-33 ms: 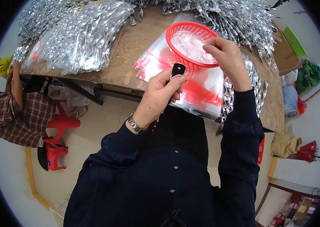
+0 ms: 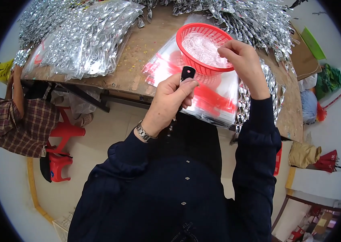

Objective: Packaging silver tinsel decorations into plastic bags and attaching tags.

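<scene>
Worktop (image 2: 146, 44): brown, flecked with yellow bits, heaped along its rear edge with silver twisted strips (image 2: 251, 28); toward its left, more inside a clear bag (image 2: 89, 44).
Front edge, right of centre: stack of clear, red-banded sleeves (image 2: 219, 97); just beside, toward the right edge, another silver bundle (image 2: 273, 84).
Left corner: co-worker in a plaid shirt (image 2: 23, 125).
Red basket (image 2: 194, 60): set over the sleeves, near the front edge, holding tangled white strands (image 2: 202, 48).
Right hand (image 2: 245, 64): reaching over the basket's right rim, fingers pressed together at the tangle; cannot tell if pinching any strand.
Left hand (image 2: 164, 101): thumb and fingers pinching a black tab (image 2: 186, 76), holed end uppermost, just in front of the basket; lower part hidden.
Step in hand: probably picking out a strand, tab held ready.
Next move: seems to call for freeing one strand without dragging the rest, left grip steady, hole uncovered.
</scene>
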Motion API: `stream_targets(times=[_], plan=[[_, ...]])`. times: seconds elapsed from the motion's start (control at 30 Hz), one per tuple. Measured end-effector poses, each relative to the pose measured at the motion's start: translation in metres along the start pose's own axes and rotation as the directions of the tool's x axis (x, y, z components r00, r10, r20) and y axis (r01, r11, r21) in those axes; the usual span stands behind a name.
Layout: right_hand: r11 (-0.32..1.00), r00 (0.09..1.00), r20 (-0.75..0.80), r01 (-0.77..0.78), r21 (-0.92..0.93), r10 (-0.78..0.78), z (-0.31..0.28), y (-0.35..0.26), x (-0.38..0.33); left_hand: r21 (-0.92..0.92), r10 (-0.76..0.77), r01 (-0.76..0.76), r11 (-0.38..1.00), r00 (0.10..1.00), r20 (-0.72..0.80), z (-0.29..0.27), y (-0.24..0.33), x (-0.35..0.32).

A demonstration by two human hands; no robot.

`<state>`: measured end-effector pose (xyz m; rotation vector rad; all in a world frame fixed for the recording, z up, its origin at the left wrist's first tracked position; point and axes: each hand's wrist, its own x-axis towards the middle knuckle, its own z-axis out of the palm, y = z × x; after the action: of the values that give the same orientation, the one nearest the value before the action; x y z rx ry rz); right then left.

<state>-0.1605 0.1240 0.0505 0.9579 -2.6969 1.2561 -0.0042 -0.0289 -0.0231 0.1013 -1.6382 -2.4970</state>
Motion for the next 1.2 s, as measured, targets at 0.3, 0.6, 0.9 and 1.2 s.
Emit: stream_targets(times=[0.3, 0.6, 0.9, 1.2], plan=[[0.801, 0.988, 0.119, -0.151, 0.579, 0.100, -0.013, -0.010, -0.054, -0.093, -0.063, 0.065, 0.994, 0.998, 0.022, 0.009, -0.004, -0.001], [0.807, 0.982, 0.111, -0.191, 0.558, 0.156, 0.001, -0.017, -0.109, -0.094, -0.154, 0.175, 0.980, 0.969, 0.192, 0.026, -0.006, -0.003], [0.983, 1.000, -0.005, 0.001, 0.185, 0.000, 0.020, -0.019, -0.143, -0.179, -0.196, 0.220, 0.959, 0.970, 0.146, 0.032, -0.010, -0.003], [0.989, 1.000, -0.024, -0.016, 0.148, 0.020, 0.027, -0.012, -0.160, -0.292, -0.161, 0.202, 0.935, 0.974, 0.157, 0.020, -0.008, -0.003]])
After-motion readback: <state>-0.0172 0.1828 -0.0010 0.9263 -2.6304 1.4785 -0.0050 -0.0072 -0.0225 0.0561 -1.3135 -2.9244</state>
